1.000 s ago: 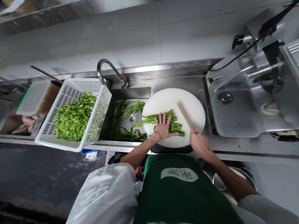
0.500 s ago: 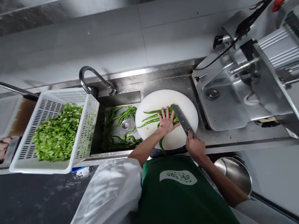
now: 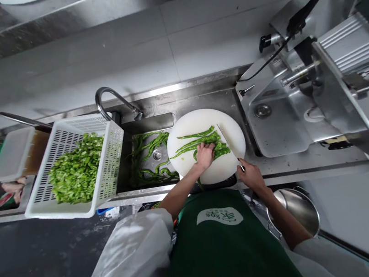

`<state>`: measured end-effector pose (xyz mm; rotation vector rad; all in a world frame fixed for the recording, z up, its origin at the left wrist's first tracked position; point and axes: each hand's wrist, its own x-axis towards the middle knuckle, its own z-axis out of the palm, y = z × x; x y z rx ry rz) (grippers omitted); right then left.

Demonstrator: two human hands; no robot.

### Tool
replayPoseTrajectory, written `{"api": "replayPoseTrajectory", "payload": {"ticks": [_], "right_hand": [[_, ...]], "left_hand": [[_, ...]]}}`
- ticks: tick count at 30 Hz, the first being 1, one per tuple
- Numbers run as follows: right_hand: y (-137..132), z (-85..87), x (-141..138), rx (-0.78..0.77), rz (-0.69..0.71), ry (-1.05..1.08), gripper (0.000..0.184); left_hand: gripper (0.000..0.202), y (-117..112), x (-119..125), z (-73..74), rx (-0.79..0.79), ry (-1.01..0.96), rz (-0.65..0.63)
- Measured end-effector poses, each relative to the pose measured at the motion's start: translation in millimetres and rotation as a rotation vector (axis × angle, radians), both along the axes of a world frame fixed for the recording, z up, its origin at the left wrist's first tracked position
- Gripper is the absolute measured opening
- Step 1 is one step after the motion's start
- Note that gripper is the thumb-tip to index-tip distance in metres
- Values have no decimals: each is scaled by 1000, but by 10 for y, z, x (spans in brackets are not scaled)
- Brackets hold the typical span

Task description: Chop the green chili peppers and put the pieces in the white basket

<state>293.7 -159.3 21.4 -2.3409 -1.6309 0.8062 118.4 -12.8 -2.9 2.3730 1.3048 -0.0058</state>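
Observation:
Long green chili peppers (image 3: 187, 147) lie side by side on a round white cutting board (image 3: 202, 116). My left hand (image 3: 205, 155) rests on them near the middle of the board, its fingers curled over the bunch. In my right hand (image 3: 250, 176), at the board's right front edge, is the handle of a kitchen knife (image 3: 228, 144). Its blade stands nearly edge-on to my view, along the right ends of the peppers. One pepper hangs off the board's front edge, partly hidden by my left forearm.
Left of the board, a sink (image 3: 148, 124) holds more green peppers under a curved faucet (image 3: 113, 91). A white perforated basket (image 3: 109, 168) with chopped green pieces stands further left. On the right is a metal slicing machine (image 3: 280, 129). A steel pot (image 3: 299, 211) sits below the counter edge.
My left hand has gone from spread fingers to curled over the peppers. The knife has turned from showing its flat side to nearly edge-on, and my right hand has shifted slightly right.

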Motion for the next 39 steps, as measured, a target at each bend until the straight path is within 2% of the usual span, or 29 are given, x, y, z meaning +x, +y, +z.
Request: {"api": "replayPoseTrajectory", "payload": {"ticks": [6, 8, 10, 12, 14, 16, 18, 22, 24, 26, 28, 31, 35, 39], "right_hand": [[20, -38, 140, 21, -14, 103, 50], [18, -36, 100, 22, -6, 88, 50], [19, -13, -16, -14, -3, 37, 51], [28, 27, -177, -66, 1, -21, 52], [40, 70, -322, -96, 13, -49, 53], [46, 90, -387, -97, 20, -42, 51], [36, 67, -348, -76, 6, -19, 46], [-43, -135, -41, -15, -70, 16, 36], [-110, -276, 150, -7, -131, 36, 33], [-181, -405, 329, -7, -207, 101, 33], [-241, -505, 477, 1, -274, 195, 33], [-288, -593, 611, 12, -319, 291, 35], [-273, -626, 636, 29, -340, 341, 35], [-241, -627, 602, 32, -370, 465, 39]], "left_hand": [[35, -103, 37, -100, -13, -23, -122], [34, -52, 46, -100, 31, -68, -124], [39, 108, 41, -88, 122, -118, -47], [45, 345, 35, -80, 205, -116, 98], [50, 558, 33, -92, 194, -45, 202], [57, 630, 38, -126, 111, 44, 190], [71, 513, 53, -179, 70, 106, 124], [100, -46, 98, -302, 180, 173, 83], [103, -279, 113, -340, 220, 190, 88], [97, -393, 123, -356, 233, 194, 83], [92, -394, 128, -355, 227, 195, 65], [93, -266, 136, -341, 208, 190, 47], [95, -74, 158, -333, 173, 174, 4], [93, -30, 131, -327, 167, 165, -101]]}}
